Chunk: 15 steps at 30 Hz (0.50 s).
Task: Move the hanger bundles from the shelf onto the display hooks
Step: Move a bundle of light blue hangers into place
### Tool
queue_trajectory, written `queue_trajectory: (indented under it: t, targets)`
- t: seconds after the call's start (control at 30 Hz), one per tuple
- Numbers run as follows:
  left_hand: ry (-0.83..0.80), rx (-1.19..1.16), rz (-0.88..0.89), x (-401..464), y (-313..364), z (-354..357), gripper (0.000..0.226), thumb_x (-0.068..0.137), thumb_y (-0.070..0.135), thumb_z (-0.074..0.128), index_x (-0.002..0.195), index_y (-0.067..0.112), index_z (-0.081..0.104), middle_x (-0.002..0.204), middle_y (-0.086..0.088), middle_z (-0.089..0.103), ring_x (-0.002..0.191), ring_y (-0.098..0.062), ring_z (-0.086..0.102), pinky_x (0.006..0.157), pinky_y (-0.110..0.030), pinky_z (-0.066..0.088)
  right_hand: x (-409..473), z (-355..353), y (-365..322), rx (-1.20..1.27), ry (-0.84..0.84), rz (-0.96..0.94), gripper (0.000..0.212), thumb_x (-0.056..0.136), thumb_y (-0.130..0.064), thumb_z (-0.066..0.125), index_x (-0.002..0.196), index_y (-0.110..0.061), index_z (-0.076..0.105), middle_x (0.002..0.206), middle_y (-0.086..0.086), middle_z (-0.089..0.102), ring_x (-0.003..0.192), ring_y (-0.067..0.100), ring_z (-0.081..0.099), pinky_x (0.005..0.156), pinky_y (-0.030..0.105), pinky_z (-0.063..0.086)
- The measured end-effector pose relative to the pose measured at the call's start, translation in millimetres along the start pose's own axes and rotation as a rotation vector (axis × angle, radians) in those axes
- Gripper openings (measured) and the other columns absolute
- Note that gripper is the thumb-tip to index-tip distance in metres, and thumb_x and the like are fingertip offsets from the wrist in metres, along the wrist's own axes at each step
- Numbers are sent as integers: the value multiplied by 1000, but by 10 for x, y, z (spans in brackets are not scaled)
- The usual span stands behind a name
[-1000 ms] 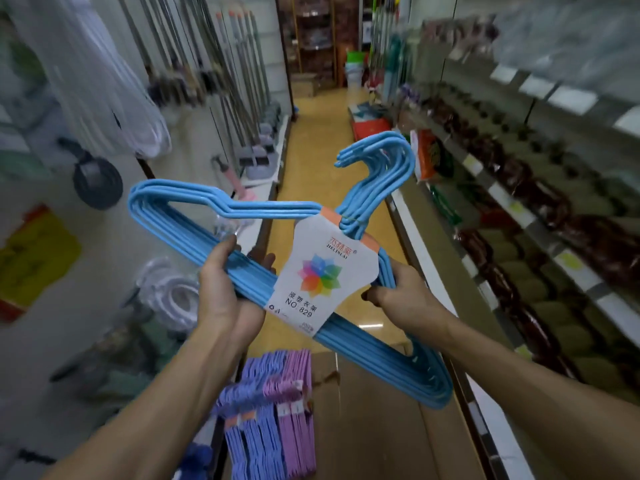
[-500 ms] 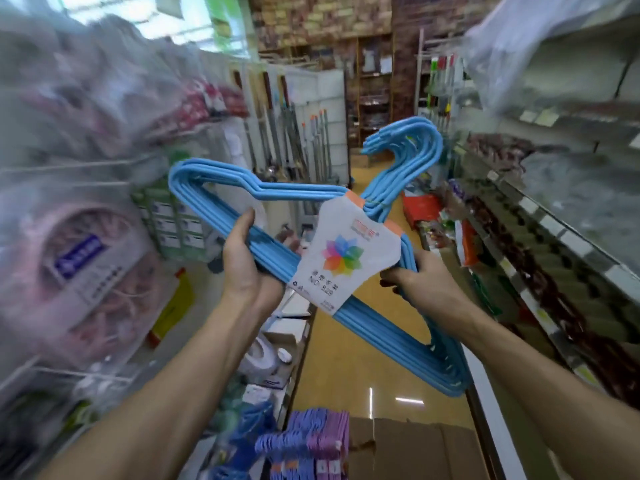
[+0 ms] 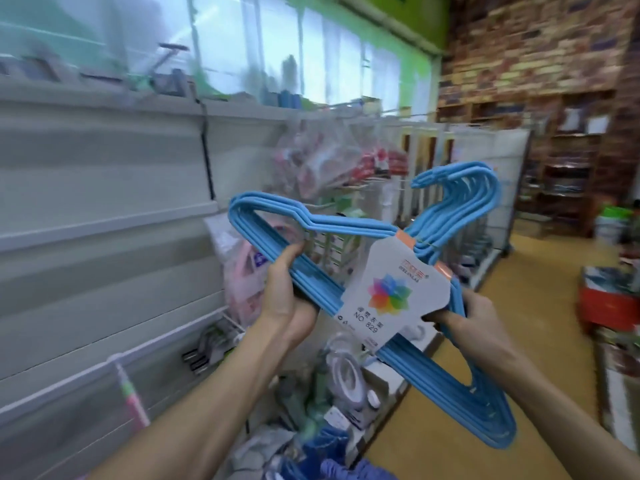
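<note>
Head view. Pale slatted wall panels fill the 9 o'clock side. Bagged goods, blurred, hang on the rack at 12 o'clock, just behind the bundle. Boxed and bagged stock, too blurred to identify, crowds the lower shelf at 6 o'clock. A brick wall closes the aisle at 1 o'clock; a red crate sits at 3 o'clock.

The blue hanger bundle is held in mid-air at frame centre, tilted, hooks pointing to 1 o'clock. A white card label with a multicoloured flower wraps the neck.

The left hand grips the lower bar at 9 o'clock of the label, fingers curled round it. The right hand grips the shoulder at 3 o'clock, thumb against the label edge
</note>
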<state>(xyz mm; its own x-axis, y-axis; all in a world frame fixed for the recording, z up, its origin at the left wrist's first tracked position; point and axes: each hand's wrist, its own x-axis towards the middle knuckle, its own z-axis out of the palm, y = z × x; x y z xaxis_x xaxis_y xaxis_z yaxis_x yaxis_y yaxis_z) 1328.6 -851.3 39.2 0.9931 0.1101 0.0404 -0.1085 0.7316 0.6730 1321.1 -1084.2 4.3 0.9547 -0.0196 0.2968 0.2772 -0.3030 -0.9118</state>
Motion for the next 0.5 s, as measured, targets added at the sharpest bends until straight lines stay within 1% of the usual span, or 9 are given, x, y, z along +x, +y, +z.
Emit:
queue_trajectory:
  t: [0.03,0.07,0.1,0.13,0.17,0.23,0.33,0.4,0.5]
  targets:
    - [18,-19,30,-77,76,-49,20,85,22,67,99,10,72,100,-14,62,91,-30,62,101,-49,47,12,45,-24,3,-32,-22,22,88,0,67,100,-18,68,77,-4,71,72,9,65,61,24,49]
    - [61,-30,70,-159,140,-110,44,79,25,72,117,5,65,108,-16,61,100,-33,60,104,-54,44,18,109,-50,4,-67,-42,21,87,1,67,101,-16,68,73,-6,70,66,2,63,57,19,47]
    - [94,-30,88,-234,214,-165,56,76,26,74,124,2,60,112,-17,62,104,-34,58,104,-57,43,14,185,-80,9,-102,-66,19,87,1,67,99,-14,67,69,-7,67,59,-1,59,52,15,44]
    - [122,-25,104,-305,283,-230,50,79,26,73,120,-1,62,108,-17,66,104,-35,60,104,-56,44,8,273,-96,14,-133,-87,17,87,1,67,96,-13,67,68,-5,66,56,0,57,49,15,42]
    - [135,-13,108,-425,353,-268,35,85,26,67,108,-1,66,98,-16,70,102,-35,62,104,-55,44,1,372,-112,23,-158,-99,15,87,0,67,92,-14,66,67,-4,64,55,2,55,48,17,42]
    - [179,-25,134,-632,505,-371,23,92,25,58,97,3,64,88,-13,69,96,-34,62,105,-54,44,-38,587,-188,54,-214,-120,19,87,-1,68,84,-19,62,64,-8,61,52,1,53,48,20,40]
    - [292,-7,202,-965,768,-597,22,90,26,60,102,7,59,105,-13,54,105,-33,53,107,-54,41,-121,925,-362,102,-327,-147,19,87,2,68,90,-16,63,73,-6,65,56,-7,58,51,15,44]
    - [336,-18,258,-1175,960,-773,24,89,25,62,104,8,59,106,-14,53,106,-32,52,108,-52,40,-213,1152,-501,135,-404,-167,24,85,7,67,92,-16,64,81,0,68,65,-1,63,54,13,47]
    - [349,-30,349,-1532,1218,-963,30,78,24,68,103,10,58,101,-14,54,104,-32,52,108,-51,40,-355,1492,-670,169,-509,-194,33,85,7,67,100,-21,66,89,-4,72,81,9,68,65,19,51]
